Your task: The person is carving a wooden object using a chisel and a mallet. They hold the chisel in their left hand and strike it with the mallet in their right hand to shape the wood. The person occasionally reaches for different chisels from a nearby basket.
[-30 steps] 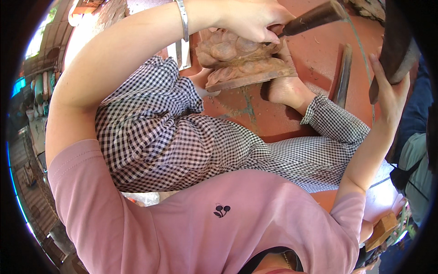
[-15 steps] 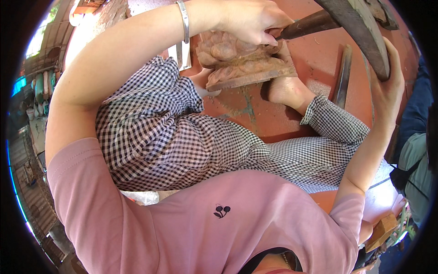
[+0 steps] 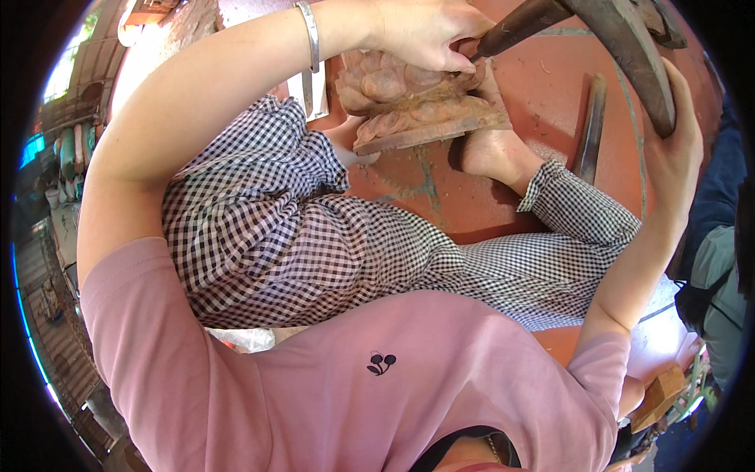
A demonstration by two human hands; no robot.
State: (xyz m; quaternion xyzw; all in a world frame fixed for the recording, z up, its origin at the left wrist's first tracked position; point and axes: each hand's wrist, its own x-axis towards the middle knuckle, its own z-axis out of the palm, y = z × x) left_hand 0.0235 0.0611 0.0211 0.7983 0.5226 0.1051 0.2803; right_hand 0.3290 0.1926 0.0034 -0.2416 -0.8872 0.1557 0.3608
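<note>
– What shows first on the left?
– At 11 o'clock, a grey blade-like strip [image 3: 307,93] lies on a pale sheet [image 3: 321,96], just below a silver bracelet [image 3: 313,35] on the carver's left wrist.
– And the carving?
– The brown wood carving [image 3: 417,114], its rounded forms rising from a flat base, stands tilted between 12 and 1 o'clock, between the bare feet [image 3: 499,156] of the seated carver.
– The left hand?
– Directly above it, the left hand [image 3: 429,33] pinches the lower end of a dark-handled tool [image 3: 525,26], thumb pressed toward curled fingers. The handle slants toward 1 o'clock.
– Further right?
– Another long, narrow tool [image 3: 591,130] lies on the red tile floor [image 3: 550,86] at 2 o'clock. Above it, the right hand [image 3: 675,157] holds a dark curved mallet [image 3: 629,59], one digit along its outer edge, the others hidden.
– Does mallet meet handle?
– They overlap in view; contact cannot be told.
</note>
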